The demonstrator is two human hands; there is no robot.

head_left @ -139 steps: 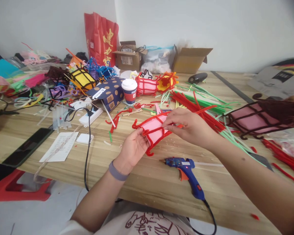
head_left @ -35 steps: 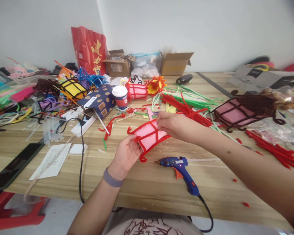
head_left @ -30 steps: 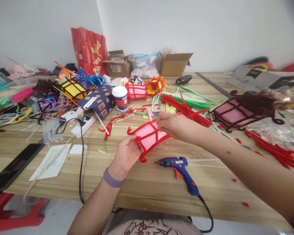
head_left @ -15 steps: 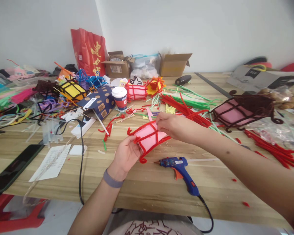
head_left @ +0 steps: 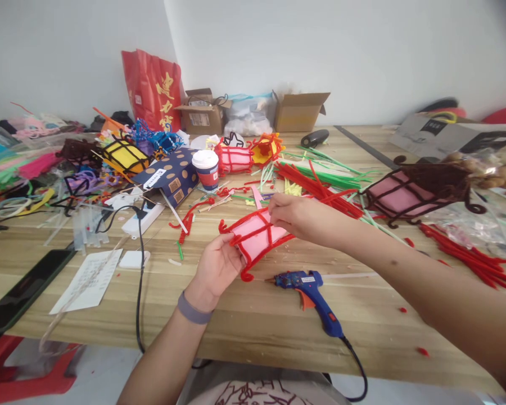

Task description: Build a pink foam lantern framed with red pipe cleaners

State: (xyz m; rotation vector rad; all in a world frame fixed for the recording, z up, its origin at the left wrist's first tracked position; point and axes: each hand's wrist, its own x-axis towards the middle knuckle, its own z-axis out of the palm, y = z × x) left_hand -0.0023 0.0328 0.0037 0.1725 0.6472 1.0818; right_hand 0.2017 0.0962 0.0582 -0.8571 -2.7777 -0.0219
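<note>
A pink lantern (head_left: 255, 242) framed in red pipe cleaners, with curled corner tips, is held tilted above the table. My left hand (head_left: 217, 261) grips its near left end, with the fingers partly hidden beneath it. My right hand (head_left: 289, 216) pinches the frame on the upper right side; what lies between those fingertips is hidden. Below and to the right, a blue glue gun (head_left: 310, 292) with an orange trigger rests on its side on the wooden table (head_left: 244, 320).
Red pipe cleaners (head_left: 320, 188) lie behind my right hand. A brown-framed lantern (head_left: 405, 194) sits to the right. A paper cup (head_left: 206, 169) stands beside a dotted box (head_left: 168, 174). A black cable (head_left: 140, 281) crosses the table on the left.
</note>
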